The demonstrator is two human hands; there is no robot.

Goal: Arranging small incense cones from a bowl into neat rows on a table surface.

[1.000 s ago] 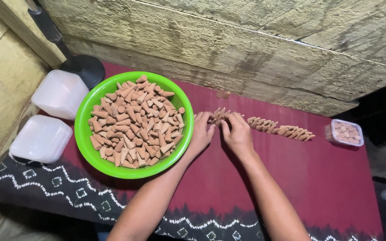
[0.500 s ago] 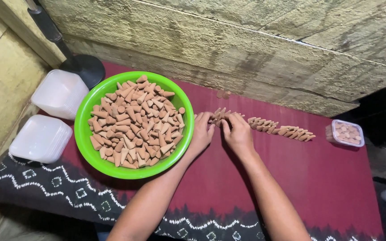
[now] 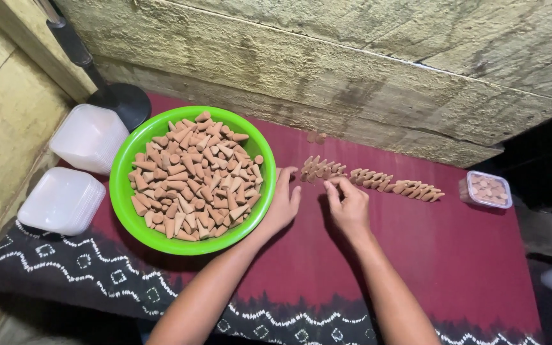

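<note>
Right hand (image 3: 347,206) hiding cones (image 3: 319,169)

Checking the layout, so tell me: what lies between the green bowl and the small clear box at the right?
In the head view: both hands, then a row of brown cones on the red cloth.

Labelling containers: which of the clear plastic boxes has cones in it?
The small clear box at the cloth's far right; the two white lidded tubs left of the green bowl look empty.

Small home workshop, rough stone wall (image 3: 327,70), patterned cloth (image 3: 455,255), bowl of clay-coloured cones (image 3: 190,176)
</note>
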